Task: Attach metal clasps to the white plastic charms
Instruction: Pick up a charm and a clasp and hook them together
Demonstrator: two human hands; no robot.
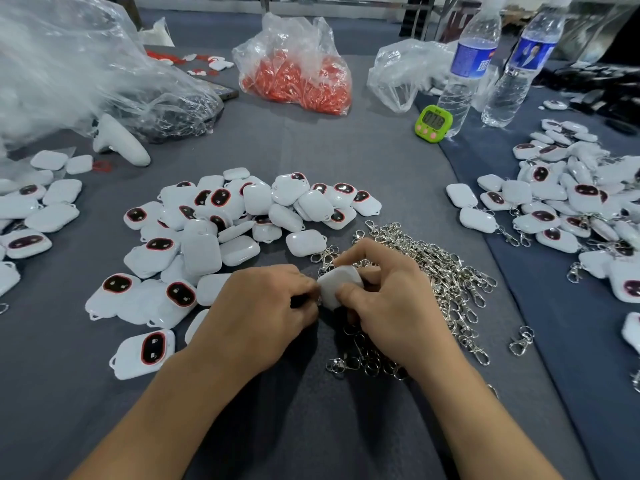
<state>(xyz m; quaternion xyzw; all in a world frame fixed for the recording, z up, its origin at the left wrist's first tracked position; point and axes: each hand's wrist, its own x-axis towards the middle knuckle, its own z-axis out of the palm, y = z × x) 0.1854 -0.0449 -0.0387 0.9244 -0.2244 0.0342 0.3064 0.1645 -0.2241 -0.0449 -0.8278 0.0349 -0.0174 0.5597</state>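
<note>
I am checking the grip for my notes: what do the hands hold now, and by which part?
The right hand pinches a white plastic charm by its right side; the left hand pinches its left edge; more is hidden.

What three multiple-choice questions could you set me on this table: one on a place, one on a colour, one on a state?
1. Where does the pile of metal clasps lie?
A. at the far left of the picture
B. under and beside the right hand
C. inside a bag

2. What colour is the small timer?
A. green
B. blue
C. red

3. How is the white charm nearest the person?
A. lying loose by itself
B. held between both hands
C. wrapped in plastic

Answers: 1 B, the clasps spread out from under the right hand. 2 A, its case is bright green. 3 B, the right hand grips it while fingers of the left hand pinch at its edge.
</note>
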